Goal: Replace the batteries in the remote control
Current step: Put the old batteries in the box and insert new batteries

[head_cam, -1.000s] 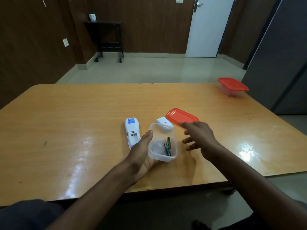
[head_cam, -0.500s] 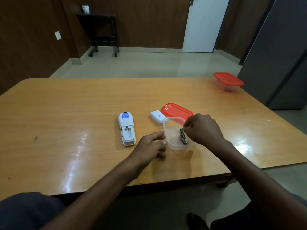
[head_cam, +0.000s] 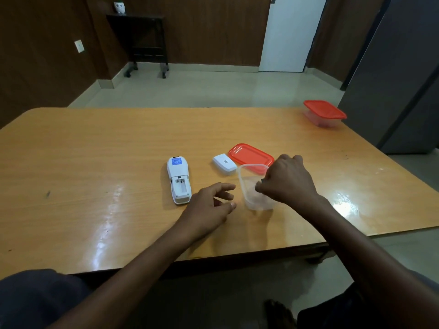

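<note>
Hands work over a glossy wooden surface (head_cam: pixel 95 162), seen from above. White remote control (head_cam: pixel 178 180) lies face down near the middle of the surface, its battery bay open and showing metal contacts. A blue label sits on its far end; the print is too small to read. Its white battery cover (head_cam: pixel 224 164) lies apart from it, carrying a small barcode-like sticker, also unreadable. Just beside the cover, a red lid (head_cam: pixel 250 156) lies flat. A clear plastic container (head_cam: pixel 251 186) stands touching the lid's near edge. The right hand (head_cam: pixel 287 180) reaches over the container's rim, fingers curled and pinching a small dark object (head_cam: pixel 262 180), too hidden to identify. The left hand (head_cam: pixel 209 207) hovers between remote and container, fingers loosely spread, holding nothing. A second container with a red lid (head_cam: pixel 324 113) sits at the surface's far right corner.
</note>
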Available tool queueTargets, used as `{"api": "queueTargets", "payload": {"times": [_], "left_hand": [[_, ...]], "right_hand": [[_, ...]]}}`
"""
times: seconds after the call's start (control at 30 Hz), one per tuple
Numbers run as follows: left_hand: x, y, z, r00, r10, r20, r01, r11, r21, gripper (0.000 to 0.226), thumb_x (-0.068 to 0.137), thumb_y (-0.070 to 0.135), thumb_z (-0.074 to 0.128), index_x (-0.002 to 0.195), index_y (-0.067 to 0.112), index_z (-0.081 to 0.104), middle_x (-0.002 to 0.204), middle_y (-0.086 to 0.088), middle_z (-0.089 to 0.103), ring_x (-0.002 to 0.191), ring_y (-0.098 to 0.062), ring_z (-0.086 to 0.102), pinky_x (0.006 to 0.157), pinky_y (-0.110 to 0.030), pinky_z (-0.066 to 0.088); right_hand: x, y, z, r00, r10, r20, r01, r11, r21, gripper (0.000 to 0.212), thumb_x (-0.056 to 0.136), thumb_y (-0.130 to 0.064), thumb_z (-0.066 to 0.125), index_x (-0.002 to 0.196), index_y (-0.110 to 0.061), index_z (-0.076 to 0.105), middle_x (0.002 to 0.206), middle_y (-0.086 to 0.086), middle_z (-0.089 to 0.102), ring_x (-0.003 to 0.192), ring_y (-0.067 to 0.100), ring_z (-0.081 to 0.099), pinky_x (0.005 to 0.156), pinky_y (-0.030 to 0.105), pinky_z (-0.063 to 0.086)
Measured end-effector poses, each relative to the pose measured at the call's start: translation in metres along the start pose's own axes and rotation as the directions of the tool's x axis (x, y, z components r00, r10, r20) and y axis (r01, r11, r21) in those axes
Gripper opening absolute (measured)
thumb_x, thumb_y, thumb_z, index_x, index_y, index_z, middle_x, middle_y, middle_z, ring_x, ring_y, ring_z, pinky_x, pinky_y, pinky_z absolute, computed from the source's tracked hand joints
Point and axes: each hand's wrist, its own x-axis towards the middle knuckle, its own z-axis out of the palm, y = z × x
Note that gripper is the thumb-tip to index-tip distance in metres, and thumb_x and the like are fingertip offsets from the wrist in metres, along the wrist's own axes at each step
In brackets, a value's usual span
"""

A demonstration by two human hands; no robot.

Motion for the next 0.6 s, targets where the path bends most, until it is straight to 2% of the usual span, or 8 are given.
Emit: {"api": "queueTargets", "payload": {"times": [0.07,0.17,0.27,0.37,0.5,0.6], "left_hand": [[-0.002,-0.003,-0.007,0.998,0.064,-0.028,-0.055,0.967,0.247,0.043,0.093,0.028,0.069,0.135,0.033,0.060,0.122,0.011,0.065,0.100,-0.007,0.063,0.080,-0.022,0.053],[-0.007,-0.010,-0.014,0.996,0.078,-0.037,-0.052,0.885,0.463,0.039,0.094,0.033,0.066,0.133,0.032,0.061,0.128,0.008,0.061,0.119,-0.011,0.054,0.099,-0.034,0.051],[-0.012,-0.014,-0.015,0.996,0.086,-0.029,-0.047,0.765,0.642,0.037,0.096,0.038,0.061,0.133,0.030,0.062,0.132,0.008,0.058,0.132,-0.015,0.043,0.103,-0.038,0.045],[-0.015,-0.016,-0.013,0.993,0.105,-0.057,-0.038,0.733,0.679,0.036,0.097,0.042,0.057,0.129,0.029,0.066,0.128,0.007,0.059,0.130,-0.016,0.044,0.099,-0.036,0.048],[-0.015,-0.018,-0.014,0.991,0.117,-0.067,-0.038,0.718,0.695,0.036,0.098,0.045,0.055,0.128,0.029,0.067,0.125,0.006,0.060,0.129,-0.016,0.045,0.099,-0.035,0.048],[-0.016,-0.018,-0.017,0.990,0.130,-0.059,-0.055,0.733,0.678,0.036,0.097,0.045,0.056,0.128,0.029,0.067,0.124,0.006,0.059,0.126,-0.015,0.045,0.098,-0.035,0.047]], "right_hand": [[-0.003,-0.007,0.001,0.989,-0.070,-0.129,0.079,0.995,0.068,0.023,0.077,-0.038,0.074,0.083,-0.016,0.079,0.097,0.004,0.058,0.105,0.030,0.044,0.075,0.038,0.049],[-0.006,-0.022,0.010,0.930,-0.205,-0.304,0.249,0.962,0.116,0.020,0.080,-0.036,0.076,0.087,-0.018,0.082,0.101,0.004,0.064,0.105,0.028,0.046,0.079,0.036,0.048],[-0.001,-0.037,0.026,0.891,-0.315,-0.325,0.358,0.931,0.078,0.022,0.082,-0.038,0.077,0.093,-0.019,0.082,0.105,0.004,0.063,0.107,0.027,0.047,0.078,0.031,0.041],[0.006,-0.051,0.039,0.872,-0.381,-0.309,0.417,0.907,0.058,0.023,0.084,-0.041,0.075,0.092,-0.021,0.082,0.105,0.002,0.060,0.107,0.026,0.046,0.079,0.033,0.044],[0.011,-0.061,0.049,0.902,-0.402,-0.156,0.393,0.915,-0.088,0.033,0.087,-0.050,0.068,0.098,-0.022,0.081,0.108,0.001,0.059,0.111,0.027,0.042,0.082,0.040,0.047],[0.010,-0.060,0.038,0.923,-0.355,-0.149,0.359,0.933,0.002,0.031,0.086,-0.047,0.069,0.102,-0.022,0.079,0.110,0.005,0.061,0.112,0.028,0.047,0.082,0.040,0.048]]}}
